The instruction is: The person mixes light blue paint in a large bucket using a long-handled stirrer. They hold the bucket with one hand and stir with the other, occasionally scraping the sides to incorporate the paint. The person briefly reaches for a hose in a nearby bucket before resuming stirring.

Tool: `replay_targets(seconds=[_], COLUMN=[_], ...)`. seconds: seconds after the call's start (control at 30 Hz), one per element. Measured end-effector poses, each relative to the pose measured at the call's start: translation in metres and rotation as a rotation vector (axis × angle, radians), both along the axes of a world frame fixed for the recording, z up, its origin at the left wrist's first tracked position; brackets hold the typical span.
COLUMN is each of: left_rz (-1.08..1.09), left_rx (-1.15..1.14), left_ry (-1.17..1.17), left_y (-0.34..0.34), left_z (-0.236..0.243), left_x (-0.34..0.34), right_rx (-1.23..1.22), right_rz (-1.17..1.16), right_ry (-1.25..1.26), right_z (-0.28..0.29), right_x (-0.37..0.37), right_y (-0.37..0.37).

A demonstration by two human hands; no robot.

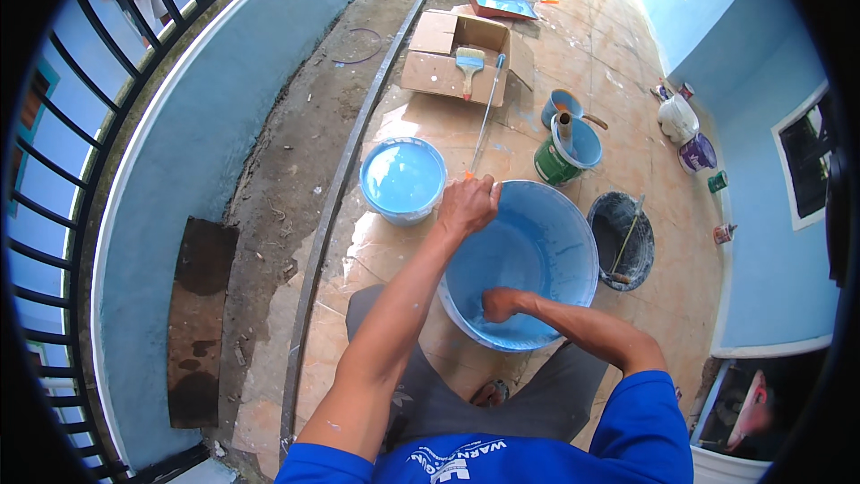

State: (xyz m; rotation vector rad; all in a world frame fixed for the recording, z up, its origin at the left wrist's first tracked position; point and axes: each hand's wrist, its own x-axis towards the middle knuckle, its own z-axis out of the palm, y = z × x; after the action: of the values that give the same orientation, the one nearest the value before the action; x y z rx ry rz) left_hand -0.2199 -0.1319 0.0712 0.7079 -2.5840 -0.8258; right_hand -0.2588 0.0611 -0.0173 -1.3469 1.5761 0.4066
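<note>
Gripping large paint tub (569, 242) by far rim (521, 183) with left hand (468, 206); holding bunched right hand (500, 305) inside (around anything? cannot tell).

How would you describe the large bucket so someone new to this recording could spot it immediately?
On the tiled floor, look just ahead of the grey trousers. There the large bucket stands with the left hand at its rim and the right hand inside. It is wider than its neighbours: the smaller bucket of pale blue paint leftward and the dark tub rightward.

Two hands (469, 206) (502, 304), one large tub (569, 242) and one cardboard box (428, 72) show.
</note>
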Motion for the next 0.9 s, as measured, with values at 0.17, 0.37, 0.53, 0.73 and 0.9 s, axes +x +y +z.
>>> replay_targets(seconds=[0.17,0.37,0.53,0.73,0.9], left_rz=[-0.022,-0.011,-0.001,0.012,-0.033], left_rx=[0.026,0.071,0.04,0.032,0.044], left_ry=[-0.068,-0.082,-0.037,-0.019,-0.047], left_y=[-0.001,0.0,-0.001,-0.001,0.006], left_z=[0.003,0.008,0.001,-0.004,0.009], left_x=[0.001,-0.002,-0.002,0.001,-0.009], right_rx=[-0.378,-0.497,-0.183,0.044,-0.398], right_rz=[-0.132,0.133,0.352,0.101,0.135], right_ry=[0.087,0.582,0.5,0.085,-0.045], right_z=[-0.004,-0.011,-0.018,0.022,-0.027], right_x=[-0.012,-0.062,-0.047,0.012,-0.028], right_y=[-0.031,-0.011,0.025,0.008,-0.015])
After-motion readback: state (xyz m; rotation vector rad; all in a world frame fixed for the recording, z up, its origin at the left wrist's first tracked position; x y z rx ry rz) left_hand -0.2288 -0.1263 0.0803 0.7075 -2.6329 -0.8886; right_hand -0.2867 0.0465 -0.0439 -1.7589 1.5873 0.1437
